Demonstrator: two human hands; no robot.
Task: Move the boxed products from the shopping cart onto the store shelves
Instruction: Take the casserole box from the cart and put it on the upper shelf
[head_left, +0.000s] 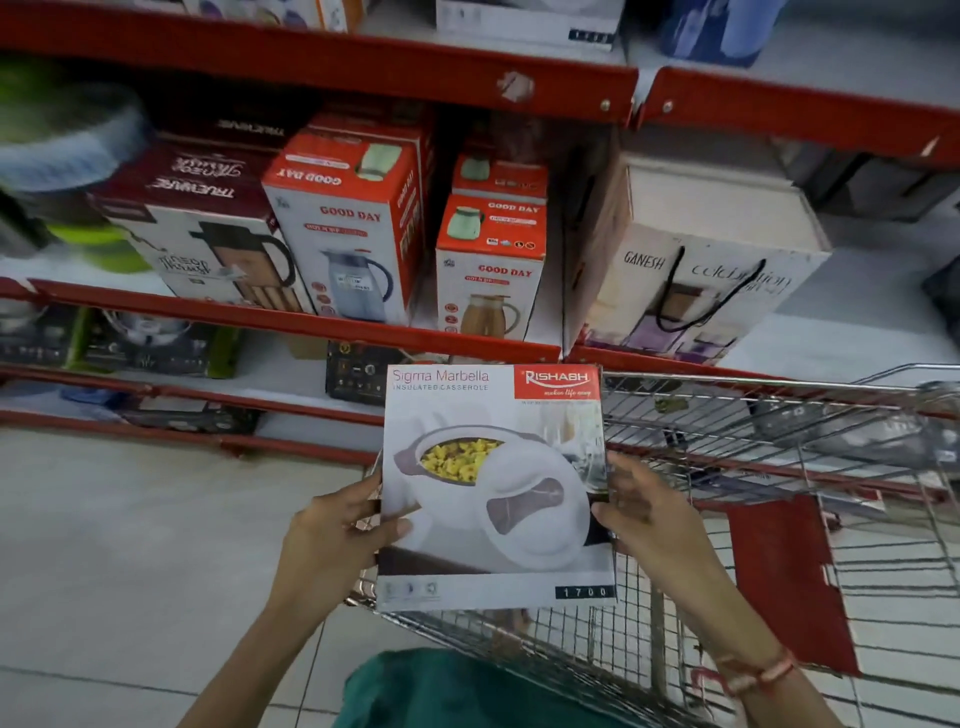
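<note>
- Item in hand: one casserole box (493, 483), white card with a red brand panel at its top right corner, a printed picture of a white lidded dish holding yellow food, and a dark strip along the bottom edge marked 1700.
- Hold: we have our left hand (343, 525) closed on the box's left edge, thumb across the printed face, and our right hand (644, 504) closed on the right edge. Both hands sit at about mid-height.
- Position: the box is held up over the near left corner of the shopping cart (779, 441), clear of the wire basket, printed face toward us.
- Axis: its longer side runs away from us, the top edge pointing at the shelves.
- Key relation: the shelves lie straight ahead and above the box; the middle shelf (291, 319) carries flask boxes (353, 228) and a white gift bag (696, 270), with bare shelf to the right of the bag.
- Nearer hand: neither; both are level, so we judge the lift a two-handed push forward and up.
- Cart contents: a red panel (784, 577) shows; other boxes we cannot tell.
</note>
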